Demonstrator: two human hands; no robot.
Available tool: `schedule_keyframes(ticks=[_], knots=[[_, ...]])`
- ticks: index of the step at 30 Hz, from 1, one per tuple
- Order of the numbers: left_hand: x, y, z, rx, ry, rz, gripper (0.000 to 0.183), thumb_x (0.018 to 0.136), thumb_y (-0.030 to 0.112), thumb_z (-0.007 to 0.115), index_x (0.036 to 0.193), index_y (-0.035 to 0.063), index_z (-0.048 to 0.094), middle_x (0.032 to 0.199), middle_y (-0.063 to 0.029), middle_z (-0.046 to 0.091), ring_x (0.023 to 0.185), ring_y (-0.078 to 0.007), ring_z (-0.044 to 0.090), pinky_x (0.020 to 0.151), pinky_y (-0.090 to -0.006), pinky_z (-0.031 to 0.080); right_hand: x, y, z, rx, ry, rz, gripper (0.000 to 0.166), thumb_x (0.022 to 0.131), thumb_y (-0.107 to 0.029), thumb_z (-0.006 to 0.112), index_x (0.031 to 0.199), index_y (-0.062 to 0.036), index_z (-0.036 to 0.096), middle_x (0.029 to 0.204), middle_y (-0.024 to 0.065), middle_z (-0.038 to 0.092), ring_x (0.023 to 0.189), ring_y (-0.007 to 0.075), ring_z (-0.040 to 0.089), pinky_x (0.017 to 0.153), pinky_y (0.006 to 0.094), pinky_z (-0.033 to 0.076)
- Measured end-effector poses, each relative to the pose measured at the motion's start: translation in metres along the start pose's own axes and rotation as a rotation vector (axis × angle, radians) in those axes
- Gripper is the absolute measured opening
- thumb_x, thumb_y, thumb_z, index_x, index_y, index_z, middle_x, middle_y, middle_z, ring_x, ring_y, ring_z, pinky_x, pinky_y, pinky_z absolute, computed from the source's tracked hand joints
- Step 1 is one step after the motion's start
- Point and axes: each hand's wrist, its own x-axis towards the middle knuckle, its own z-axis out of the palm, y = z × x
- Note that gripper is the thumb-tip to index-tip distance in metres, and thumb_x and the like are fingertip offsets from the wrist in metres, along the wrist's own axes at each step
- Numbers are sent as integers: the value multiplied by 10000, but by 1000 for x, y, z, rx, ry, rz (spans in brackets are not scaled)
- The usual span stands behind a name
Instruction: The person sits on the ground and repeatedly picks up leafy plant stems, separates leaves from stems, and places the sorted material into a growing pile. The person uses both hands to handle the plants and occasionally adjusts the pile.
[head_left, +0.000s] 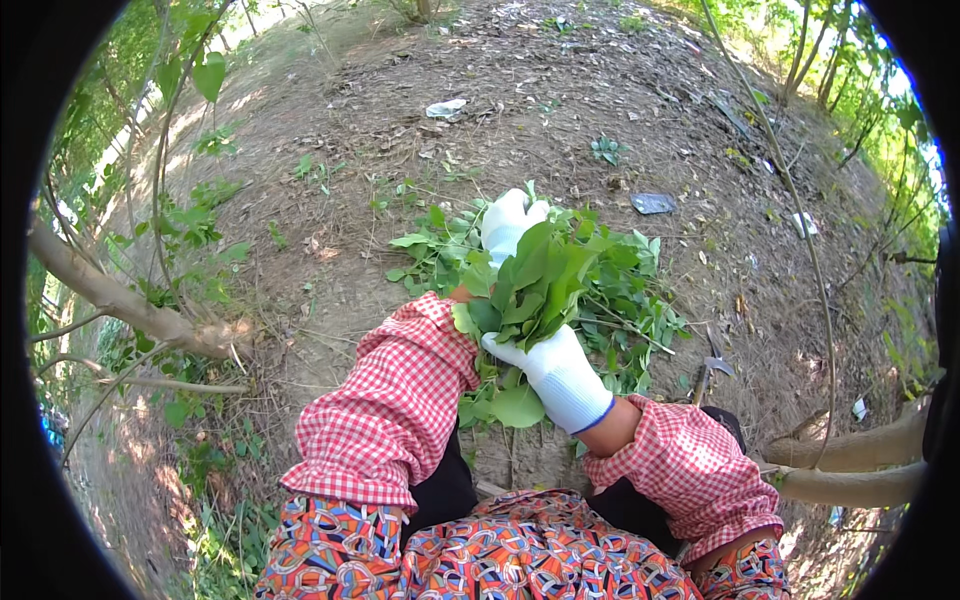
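Note:
A bunch of green leaves (536, 281) stands upright in my right hand (559, 367), which wears a white knit glove with a blue edge and grips the bunch near its lower end. Beyond the bunch, my left hand (511, 223), in a white glove too, rests at the far side of a pile of cut leafy branches (626, 277). Leaves hide part of the left hand and wrist, so what its fingers hold cannot be told. The pile lies on the ground before me, under both hands.
Right of the pile lies a sickle-like tool (709, 367) with a metal blade. A thick branch (127, 300) juts in from the left, and pale trunks (855, 469) stand at the lower right. A dark flat piece (652, 203) and a whitish scrap (445, 109) lie on the leaf-strewn soil.

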Motion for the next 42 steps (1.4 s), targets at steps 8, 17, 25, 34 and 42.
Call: schedule_keyframes(ticks=[8, 17, 25, 34, 42], knots=[[2, 2, -13, -167, -176, -10, 334, 813, 345, 666, 851, 14, 636, 791, -209, 648, 758, -384, 632, 706, -433, 490, 2, -22, -27, 279, -22, 160, 324, 802, -57, 716, 1108, 6, 626, 987, 38, 668, 860, 128, 598, 778, 306, 492], [31, -34, -35, -368, -15, -15, 176, 898, 132, 637, 795, 5, 572, 623, -52, 577, 483, -106, 546, 416, -253, 427, -24, -47, -78, -12, -10, 187, 150, 813, -161, 754, 877, -71, 652, 737, -18, 608, 620, 114, 558, 582, 280, 447], [27, -20, -103, -529, 89, -9, 196, 897, 168, 649, 772, 35, 574, 660, -29, 597, 539, -107, 584, 482, -251, 491, -39, -40, -113, -245, 207, -51, 218, 825, -109, 724, 985, -10, 615, 822, 20, 643, 649, 126, 578, 573, 286, 465], [24, -23, -144, -590, 266, 62, 193, 918, 178, 644, 872, -5, 604, 696, -46, 620, 563, -115, 619, 489, -237, 499, -36, 39, -61, -949, -156, -309, 496, 814, -227, 651, 1248, -33, 510, 1025, 192, 619, 896, 354, 638, 755, 392, 539], [3, -4, -155, -471, 204, 177, 169, 925, 164, 636, 895, -1, 620, 708, -28, 622, 602, -84, 601, 539, -218, 484, -17, -11, -79, -581, -164, 35, 429, 754, -240, 754, 1091, -6, 629, 902, 123, 686, 823, 189, 642, 778, 304, 498]])
